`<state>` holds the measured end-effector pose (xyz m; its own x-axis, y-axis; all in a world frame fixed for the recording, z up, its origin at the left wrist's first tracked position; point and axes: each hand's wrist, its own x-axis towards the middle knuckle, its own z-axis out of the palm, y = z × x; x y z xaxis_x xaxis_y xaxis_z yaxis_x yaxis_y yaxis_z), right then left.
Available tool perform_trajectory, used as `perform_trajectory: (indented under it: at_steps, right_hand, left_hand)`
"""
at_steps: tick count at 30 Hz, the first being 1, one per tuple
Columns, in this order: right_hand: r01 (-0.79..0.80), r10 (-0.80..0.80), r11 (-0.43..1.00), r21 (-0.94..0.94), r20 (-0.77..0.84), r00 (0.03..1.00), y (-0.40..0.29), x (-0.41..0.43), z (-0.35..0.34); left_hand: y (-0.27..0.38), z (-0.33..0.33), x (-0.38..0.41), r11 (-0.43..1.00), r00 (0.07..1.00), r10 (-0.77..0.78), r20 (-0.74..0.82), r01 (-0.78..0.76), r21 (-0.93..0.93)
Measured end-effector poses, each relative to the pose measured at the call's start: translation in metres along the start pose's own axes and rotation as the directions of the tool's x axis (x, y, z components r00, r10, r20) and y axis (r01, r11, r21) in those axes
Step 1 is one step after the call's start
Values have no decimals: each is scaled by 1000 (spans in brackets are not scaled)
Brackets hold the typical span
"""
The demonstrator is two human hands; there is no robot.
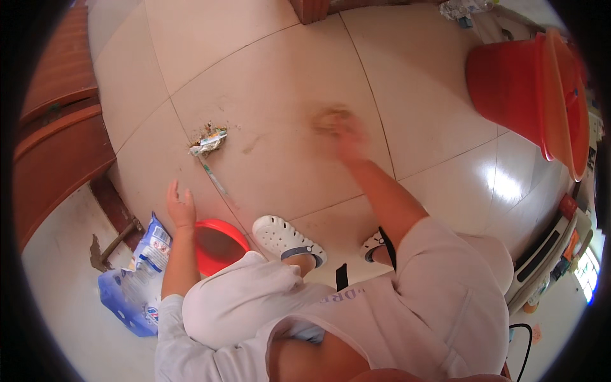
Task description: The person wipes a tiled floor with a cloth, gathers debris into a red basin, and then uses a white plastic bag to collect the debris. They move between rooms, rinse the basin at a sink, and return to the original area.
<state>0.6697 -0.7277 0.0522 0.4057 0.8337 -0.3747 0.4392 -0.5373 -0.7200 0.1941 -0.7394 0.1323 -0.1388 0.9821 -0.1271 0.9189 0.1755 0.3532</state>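
Note:
My left hand [181,205] hovers beside a red plastic basin [222,231], its fingers apart and nothing in them. The basin looks dark inside, and my sleeve and leg hide part of it. Out over the tiled floor [286,71], my right hand [352,136] is blurred by motion. At its fingers is a brownish thing [329,119], too smeared to name. Left of it lies a small heap of debris [210,129] with a crumpled wrapper [210,142] on it. A thin pale strip [213,176] reaches from the heap towards me. A brownish smear [253,143] marks the tiles.
A large red plastic bin [506,81] stands at the right. Wooden furniture [62,167] borders the left. A blue and white plastic package [138,291] and a hammer-like tool [117,243] lie at the lower left. White clogs [286,238] are on my feet. A clear plastic bottle [465,7] lies at the top right.

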Motion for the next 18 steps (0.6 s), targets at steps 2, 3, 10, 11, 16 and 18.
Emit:
perform_trajectory:
  at_steps: [2,3,10,11,16,18]
  right_hand:
    - [-144,32,943,-300,-349,937,33,7,-60]
    - [-291,75,871,-396,-479,875,46,9,-86]
    - [-644,300,720,-260,-720,626,112,62,-163]
    - [-635,262,715,-291,-731,630,127,79,-165]
    - [-613,166,705,-358,-757,632,101,180,-145]
    - [-397,1,807,-437,-671,742,88,213,-145]
  left_hand:
    - [31,7,-7,989,994,102,26,-98,-112]
    - [40,13,-9,982,988,144,59,-136,-128]
    - [74,31,-28,947,935,300,189,-268,-177]
    - [74,33,-29,934,920,344,188,-315,-170]
    - [83,22,-37,946,940,268,211,-215,-243]
    - [87,15,-41,958,943,230,242,-175,-228]
